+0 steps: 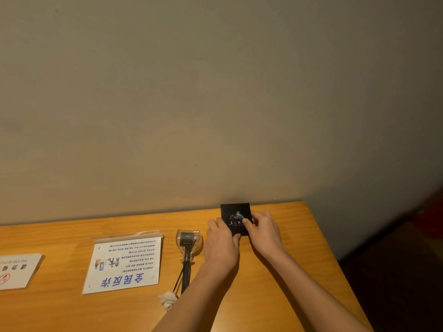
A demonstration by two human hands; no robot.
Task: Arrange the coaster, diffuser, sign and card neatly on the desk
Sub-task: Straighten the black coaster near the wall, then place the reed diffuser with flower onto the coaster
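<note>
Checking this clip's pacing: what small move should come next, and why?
Probably square the black square coaster against the wall and let go: both hands, left hand and right hand, pinch it flat on the wooden desk, while the clear glass diffuser lies tipped over.

Both bare forearms reach forward; the left hand (221, 238) and right hand (265, 230) sit close together, fingers curled, thumbs pinching inward, palms down.
</note>
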